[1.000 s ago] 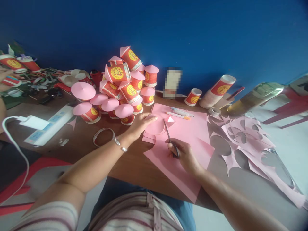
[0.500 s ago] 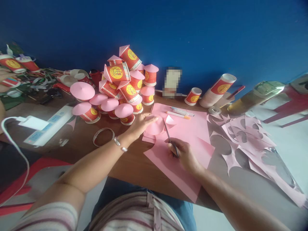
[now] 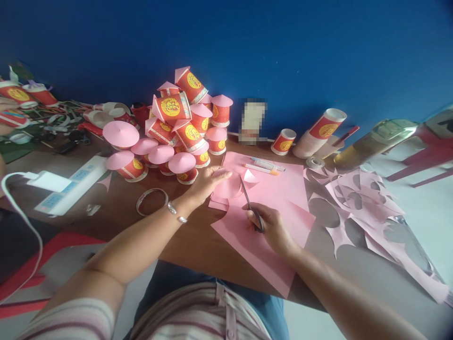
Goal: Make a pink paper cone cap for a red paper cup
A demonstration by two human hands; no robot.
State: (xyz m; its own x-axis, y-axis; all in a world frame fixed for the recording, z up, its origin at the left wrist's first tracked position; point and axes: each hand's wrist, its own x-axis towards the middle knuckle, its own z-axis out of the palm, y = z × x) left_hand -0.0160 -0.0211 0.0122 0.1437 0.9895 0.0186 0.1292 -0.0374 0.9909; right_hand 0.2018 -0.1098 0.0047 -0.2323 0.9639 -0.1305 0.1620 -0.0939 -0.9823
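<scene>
My left hand [image 3: 208, 183] pinches a round piece of pink paper [image 3: 228, 185] above the pink sheets, its thumb lying on top. In my right hand [image 3: 268, 224] are dark-handled scissors [image 3: 248, 200], with the blades at the right side of the round piece. A small curled flap stands up just past the blade tips. Beneath both hands lie large pink paper sheets [image 3: 279, 189], with several pens [image 3: 264, 166] on their far part.
Several red cups with pink cone tops [image 3: 171, 106] are piled behind my left hand. Stacked cups [image 3: 318, 134], a tape roll [image 3: 315, 162] and pink offcuts [image 3: 357, 193] are to the right. A power strip [image 3: 76, 182] and a ring [image 3: 152, 202] lie left. Another person's hand [image 3: 5, 108] shows at the far left.
My hands and the scissors look almost unmoved. At the far left edge, the other person's hand and the cup by it have shifted slightly.
</scene>
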